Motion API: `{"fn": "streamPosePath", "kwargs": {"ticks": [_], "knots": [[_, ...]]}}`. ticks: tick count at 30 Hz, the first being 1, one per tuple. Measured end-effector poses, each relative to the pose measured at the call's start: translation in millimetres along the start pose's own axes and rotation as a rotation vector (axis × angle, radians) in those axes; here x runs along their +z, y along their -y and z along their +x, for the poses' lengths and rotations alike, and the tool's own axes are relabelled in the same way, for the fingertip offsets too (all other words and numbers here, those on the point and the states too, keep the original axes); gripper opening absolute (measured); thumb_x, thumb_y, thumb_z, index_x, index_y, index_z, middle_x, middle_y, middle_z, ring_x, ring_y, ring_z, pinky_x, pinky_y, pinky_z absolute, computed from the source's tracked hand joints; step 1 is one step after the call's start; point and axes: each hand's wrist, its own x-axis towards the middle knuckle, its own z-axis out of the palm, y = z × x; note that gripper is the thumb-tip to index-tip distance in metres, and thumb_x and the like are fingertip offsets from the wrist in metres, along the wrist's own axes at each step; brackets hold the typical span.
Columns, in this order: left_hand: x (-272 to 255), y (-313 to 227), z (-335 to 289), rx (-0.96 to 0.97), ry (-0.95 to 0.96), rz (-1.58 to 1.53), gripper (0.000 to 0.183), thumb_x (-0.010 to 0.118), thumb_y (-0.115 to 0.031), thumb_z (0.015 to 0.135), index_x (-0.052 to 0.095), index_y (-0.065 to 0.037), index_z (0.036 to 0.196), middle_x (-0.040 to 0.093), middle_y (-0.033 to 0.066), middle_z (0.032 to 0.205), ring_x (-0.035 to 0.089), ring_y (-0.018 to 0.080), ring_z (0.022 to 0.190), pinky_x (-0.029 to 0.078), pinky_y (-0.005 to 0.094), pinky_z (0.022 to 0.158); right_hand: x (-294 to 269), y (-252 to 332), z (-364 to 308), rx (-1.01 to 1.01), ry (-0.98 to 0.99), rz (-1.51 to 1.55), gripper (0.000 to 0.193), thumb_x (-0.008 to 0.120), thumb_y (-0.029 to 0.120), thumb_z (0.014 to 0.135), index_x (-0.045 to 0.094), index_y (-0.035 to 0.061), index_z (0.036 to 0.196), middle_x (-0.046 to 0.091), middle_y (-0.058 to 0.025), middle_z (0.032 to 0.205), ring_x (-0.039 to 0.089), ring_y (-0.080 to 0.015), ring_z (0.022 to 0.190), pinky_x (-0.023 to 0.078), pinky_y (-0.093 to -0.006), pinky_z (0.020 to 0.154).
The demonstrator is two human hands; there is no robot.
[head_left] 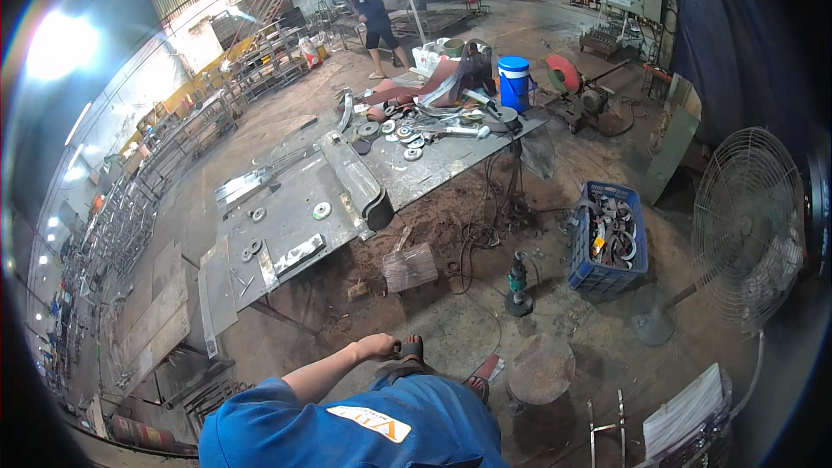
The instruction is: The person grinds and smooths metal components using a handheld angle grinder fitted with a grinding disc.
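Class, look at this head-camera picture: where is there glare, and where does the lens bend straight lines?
In the head view, a bright lamp at upper left blows out to white glare with a flare arc round the rim; the steel table edges and the racks along the left wall bow toward the rim; the corners fall off to black; the left hand stays fairly sharp.

Blue crate (607, 273), blue barrel (514, 82)

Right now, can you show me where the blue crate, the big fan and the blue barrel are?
blue crate (582, 270): head view, on its front wall.
big fan (747, 225): head view, on the middle of its round wire guard.
blue barrel (514, 87): head view, on its side, below the lid.
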Motion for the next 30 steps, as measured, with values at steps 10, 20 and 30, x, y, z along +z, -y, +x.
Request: {"fn": "streamPosePath", "kwargs": {"ticks": [10,20,30], "knots": [[-37,-105,1,0.212,-0.274,-0.101,0.040,0.059,-0.044,0.095,0.070,-0.006,0.096,0.068,0.0233,0.085,0.066,0.0429,0.081,0.052,0.0473,0.068,-5,5,-35,-0.232,-0.261,-0.178,0.037,0.070,0.030,0.086,0.071,-0.0041,0.102,0.069,-0.0167,0.077,0.065,-0.0248,0.066,0.052,-0.0377,0.054],[-89,-261,13,0.558,0.011,0.104,0.041,0.059,-0.045,0.095,0.062,-0.005,0.096,0.064,0.0235,0.083,0.062,0.0446,0.082,0.049,0.0485,0.069,-49,-30,-29,-1.204,-0.158,-1.090,0.031,0.059,0.036,0.096,0.073,0.0083,0.091,0.069,-0.0110,0.078,0.062,-0.0287,0.066,0.051,-0.0408,0.069],[-103,-455,-30,1.125,0.146,-0.069,0.072,0.057,-0.054,0.095,0.047,0.005,0.134,0.056,0.0263,0.131,0.053,0.0400,0.124,0.043,0.0446,0.104,-17,-26,-145,-1.194,-0.283,-1.334,0.045,0.065,0.047,0.090,0.074,0.0061,0.106,0.072,-0.0156,0.101,0.067,-0.0340,0.086,0.051,-0.0436,0.082]]}}
